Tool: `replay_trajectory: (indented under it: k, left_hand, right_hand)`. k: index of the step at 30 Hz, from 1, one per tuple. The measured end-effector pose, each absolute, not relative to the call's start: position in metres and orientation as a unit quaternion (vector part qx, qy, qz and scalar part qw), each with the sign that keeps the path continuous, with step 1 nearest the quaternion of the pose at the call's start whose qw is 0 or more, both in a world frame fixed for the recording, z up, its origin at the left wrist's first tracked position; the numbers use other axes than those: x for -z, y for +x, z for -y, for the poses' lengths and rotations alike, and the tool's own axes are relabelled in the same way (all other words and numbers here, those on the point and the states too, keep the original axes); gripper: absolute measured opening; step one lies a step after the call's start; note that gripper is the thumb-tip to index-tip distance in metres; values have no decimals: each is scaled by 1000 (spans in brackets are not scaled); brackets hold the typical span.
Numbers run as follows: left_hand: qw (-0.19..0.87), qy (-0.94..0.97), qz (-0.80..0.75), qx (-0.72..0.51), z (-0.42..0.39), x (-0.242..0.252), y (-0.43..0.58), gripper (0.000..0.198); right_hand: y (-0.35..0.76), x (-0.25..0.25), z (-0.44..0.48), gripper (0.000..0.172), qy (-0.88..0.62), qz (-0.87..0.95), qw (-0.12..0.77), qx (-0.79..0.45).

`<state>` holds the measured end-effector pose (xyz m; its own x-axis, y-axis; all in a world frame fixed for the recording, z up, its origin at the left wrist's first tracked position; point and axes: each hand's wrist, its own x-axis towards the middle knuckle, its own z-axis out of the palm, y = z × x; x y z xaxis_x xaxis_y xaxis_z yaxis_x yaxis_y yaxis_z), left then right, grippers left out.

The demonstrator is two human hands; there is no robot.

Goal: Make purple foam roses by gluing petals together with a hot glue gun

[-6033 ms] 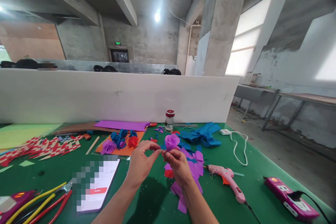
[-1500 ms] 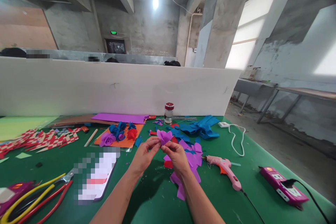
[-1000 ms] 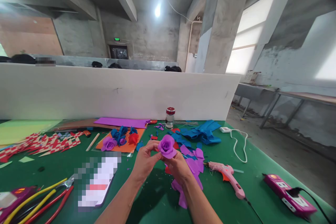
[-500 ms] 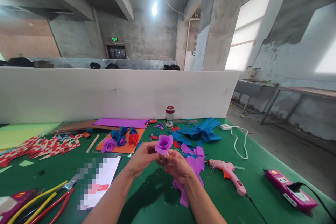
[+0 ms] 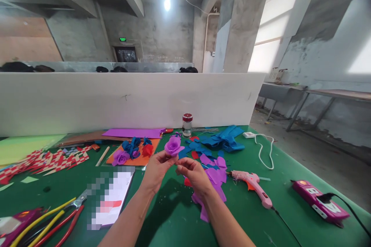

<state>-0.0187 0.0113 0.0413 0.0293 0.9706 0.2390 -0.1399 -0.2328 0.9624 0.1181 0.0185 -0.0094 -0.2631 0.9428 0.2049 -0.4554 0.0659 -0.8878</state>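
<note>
A purple paper rose (image 5: 174, 146) stands upright between my hands above the green table. My left hand (image 5: 159, 168) pinches it under the petals, with the thumb and fingertips closed at its base. Just to the right, my right hand (image 5: 193, 174) has thumb and forefinger pressed together close below the bloom. Whatever lies between those right fingertips is too small or hidden to tell. Purple paper pieces (image 5: 213, 179) lie beyond and beside the right hand. A pink glue gun (image 5: 255, 186) rests to the right of them.
Finished paper flowers (image 5: 131, 152) lie on an orange sheet (image 5: 115, 158). At left are pliers (image 5: 78, 202) and a phone (image 5: 116, 197). Behind stand a lidded jar (image 5: 187, 126) and blue crepe paper (image 5: 226, 139). A purple power box (image 5: 319, 202) with a cord sits right.
The rose has shifted left and tilted, resting now in my left fingers. My right fingers have moved off the bloom to just below it. The view has also shifted a little.
</note>
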Motion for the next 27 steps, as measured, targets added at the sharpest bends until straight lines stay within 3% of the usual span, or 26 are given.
replay_trajectory:
  k: [3,12,19,27]
  left_hand:
    - [480,498,-406,-598,-11,-37,-15,19]
    - [569,549,-367,-489,-14,-38,-40,25]
    - [534,537,-384,-528,-12,-37,-33,21]
    - [506,565,-384,-527,-3,-44,-29,19]
  right_hand:
    - [117,11,-20,30,-275,481,568,-608]
    - [122,15,-20,27,-260,443,530,-675]
    - [121,21,-22,32,-278,477,511,-659]
    - [121,13,-19,25,-268,506,538,-619]
